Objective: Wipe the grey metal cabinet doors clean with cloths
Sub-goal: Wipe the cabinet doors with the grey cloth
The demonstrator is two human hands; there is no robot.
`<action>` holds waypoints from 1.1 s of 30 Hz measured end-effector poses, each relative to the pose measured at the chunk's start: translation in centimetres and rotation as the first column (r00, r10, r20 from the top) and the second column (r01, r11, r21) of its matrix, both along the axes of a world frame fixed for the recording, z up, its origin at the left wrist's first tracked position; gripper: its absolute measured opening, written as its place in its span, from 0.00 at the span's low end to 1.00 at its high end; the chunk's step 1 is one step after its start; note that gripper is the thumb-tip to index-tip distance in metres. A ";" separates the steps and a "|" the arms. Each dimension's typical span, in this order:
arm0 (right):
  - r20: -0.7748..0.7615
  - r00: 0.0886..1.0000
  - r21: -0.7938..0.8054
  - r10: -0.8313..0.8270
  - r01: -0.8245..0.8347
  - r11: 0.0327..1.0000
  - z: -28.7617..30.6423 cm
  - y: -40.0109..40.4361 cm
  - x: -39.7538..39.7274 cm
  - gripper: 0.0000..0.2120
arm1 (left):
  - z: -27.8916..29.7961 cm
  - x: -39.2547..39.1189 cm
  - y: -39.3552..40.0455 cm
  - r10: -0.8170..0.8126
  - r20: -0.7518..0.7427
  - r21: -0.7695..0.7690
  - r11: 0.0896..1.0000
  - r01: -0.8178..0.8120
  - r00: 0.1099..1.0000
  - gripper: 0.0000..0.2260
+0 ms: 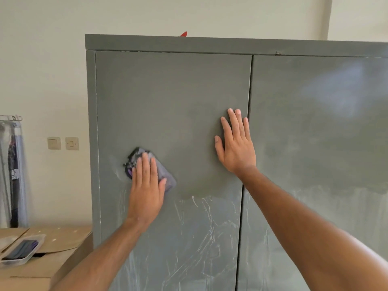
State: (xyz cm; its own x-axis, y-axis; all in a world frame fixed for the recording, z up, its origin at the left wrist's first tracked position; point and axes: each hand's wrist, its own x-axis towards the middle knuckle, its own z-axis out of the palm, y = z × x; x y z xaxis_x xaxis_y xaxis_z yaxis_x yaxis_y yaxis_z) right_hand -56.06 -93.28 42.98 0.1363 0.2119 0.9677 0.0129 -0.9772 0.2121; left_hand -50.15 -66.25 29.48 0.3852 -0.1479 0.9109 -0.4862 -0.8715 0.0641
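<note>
Cabinet [210, 43] first: grey metal, filling most of my view, with two doors that meet at a vertical seam right of centre. On the left door [168, 91] I see a clear split, dull and even grey in the upper half, pale streaks and smears across the lower half, and the right door [325, 122] shows the same line between a cleaner top and a streaked bottom. My judgement is that the dirty band below is what remains. My right hand [235, 141] lies flat on the left door close to the seam, fingers straight and nearly together, thumb out to the left, holding nothing; it looks to be bracing the door. My left hand [144, 185] presses the cloth [161, 173] against the left side of that same door, fingers straight and close together on top of it. The cloth is a grey and purple wad, its long axis slanting from upper left to lower right, sticking out beyond the fingertips and to the right of the thumb. It sits just above the streaked zone, so the smears lie below and to the right of the left hand, which is plainly the nearer one. Low on the left, a counter [63, 248] of brown cardboard carries a clear tray [12, 261] with dark folded cloths. No brand, label or writing that I can read anywhere.
</note>
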 end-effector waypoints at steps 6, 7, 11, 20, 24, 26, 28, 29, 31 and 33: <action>0.007 1.000 0.009 0.009 -0.009 1.000 0.0 0.2 0.1 0.25 | 3.6 1.9 4.1 0.007 -0.080 -0.235 0.972 -0.026 0.997 0.30; 0.009 1.000 0.008 0.014 -0.014 1.000 -0.1 0.2 0.1 0.25 | 4.6 1.9 4.0 -0.003 -0.065 -0.211 0.977 -0.011 0.998 0.30; 0.011 1.000 0.008 0.027 -0.028 1.000 -0.1 0.1 0.2 0.24 | 1.2 2.6 6.6 -0.005 0.017 0.159 0.987 0.002 1.000 0.31; 0.026 0.999 0.004 0.019 -0.019 1.000 -0.2 0.1 0.2 0.25 | 5.8 3.4 9.1 0.034 0.009 0.023 0.999 -0.035 0.999 0.29; 0.023 0.999 0.000 0.022 -0.022 1.000 -0.2 0.1 0.3 0.25 | 0.0 4.3 13.7 -0.004 0.099 0.451 0.891 -0.041 0.995 0.31; 0.033 0.999 0.006 0.012 -0.012 1.000 -0.3 0.2 0.3 0.26 | 0.3 4.7 15.9 0.039 0.089 0.401 0.913 -0.071 0.995 0.32; 0.040 0.999 0.006 0.005 -0.005 1.000 -0.3 0.3 0.5 0.26 | 2.9 4.7 15.0 0.076 0.020 0.201 0.976 -0.079 0.997 0.31; 0.042 0.999 0.005 0.001 -0.001 1.000 -0.3 0.3 0.5 0.26 | 4.2 4.4 13.6 0.081 0.004 0.117 0.990 -0.081 0.997 0.30; 0.041 0.999 0.003 0.000 0.000 1.000 -0.3 0.2 0.4 0.26 | 4.7 3.7 10.8 0.051 0.038 0.079 0.995 -0.054 0.998 0.30; 0.039 0.999 -0.002 0.000 0.000 1.000 -0.3 0.2 0.3 0.26 | 1.8 4.1 10.3 -0.008 0.101 0.286 0.958 -0.022 0.995 0.30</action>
